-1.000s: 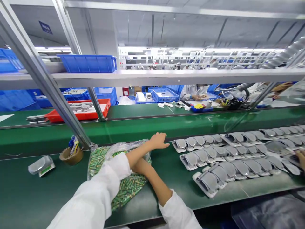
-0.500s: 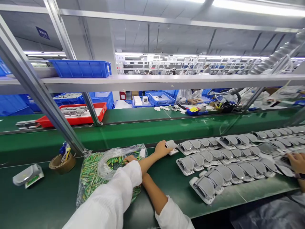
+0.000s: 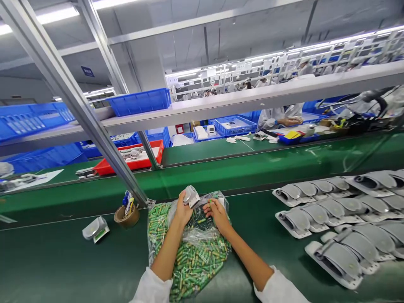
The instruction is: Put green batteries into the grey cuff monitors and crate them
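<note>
My left hand (image 3: 183,212) grips a wrist blood pressure monitor (image 3: 191,196) with a curled grey cuff, held above the far edge of a clear plastic bag (image 3: 192,236). The bag is full of small green batteries (image 3: 198,266). Just right of the monitor, my right hand (image 3: 217,214) is pinched at the bag's opening, a bit of green battery (image 3: 210,202) showing at its fingertips. Another grey-cuffed monitor (image 3: 95,229) lies on the bench to the left, with a green strip along its underside.
Rows of grey-cuffed monitors (image 3: 339,248) cover the right side of the green bench. A tape roll (image 3: 126,216) with pens stands by a metal post (image 3: 110,151). Behind are a red tray (image 3: 135,164), a shelf (image 3: 221,108), blue bins and a co-worker's hands (image 3: 289,121).
My left hand has brought a monitor from the row's end back over the bag, and my arms are no longer crossed. My right hand has lifted a battery. The view has shifted right and tilted.
</note>
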`<state>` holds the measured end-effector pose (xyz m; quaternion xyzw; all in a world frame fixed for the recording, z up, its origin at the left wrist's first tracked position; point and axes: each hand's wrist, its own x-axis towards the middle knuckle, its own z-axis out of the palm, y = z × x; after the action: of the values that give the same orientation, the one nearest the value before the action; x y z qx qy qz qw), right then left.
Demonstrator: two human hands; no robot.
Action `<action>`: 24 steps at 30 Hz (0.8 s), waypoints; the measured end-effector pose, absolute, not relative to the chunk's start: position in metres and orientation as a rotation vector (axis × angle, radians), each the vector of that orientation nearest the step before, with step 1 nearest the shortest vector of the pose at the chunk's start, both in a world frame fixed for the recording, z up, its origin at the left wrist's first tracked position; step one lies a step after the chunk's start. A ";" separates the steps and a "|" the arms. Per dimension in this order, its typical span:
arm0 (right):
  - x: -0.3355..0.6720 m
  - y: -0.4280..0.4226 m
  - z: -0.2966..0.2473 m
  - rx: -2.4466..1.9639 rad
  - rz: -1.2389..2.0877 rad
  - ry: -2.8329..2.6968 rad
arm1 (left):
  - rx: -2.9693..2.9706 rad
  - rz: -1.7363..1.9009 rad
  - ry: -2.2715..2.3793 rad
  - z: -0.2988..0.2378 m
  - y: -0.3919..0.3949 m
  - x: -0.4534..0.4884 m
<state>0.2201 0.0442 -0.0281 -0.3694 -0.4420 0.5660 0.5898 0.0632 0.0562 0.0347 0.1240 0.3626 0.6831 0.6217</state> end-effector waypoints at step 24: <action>0.233 0.013 -0.021 -1.069 0.698 -1.272 | 0.308 1.446 0.656 0.001 0.043 0.071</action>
<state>0.2329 0.0133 -0.0211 -0.4650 -0.5534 0.3037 0.6207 0.0707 0.0430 0.0014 0.1375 0.2933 0.6469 0.6904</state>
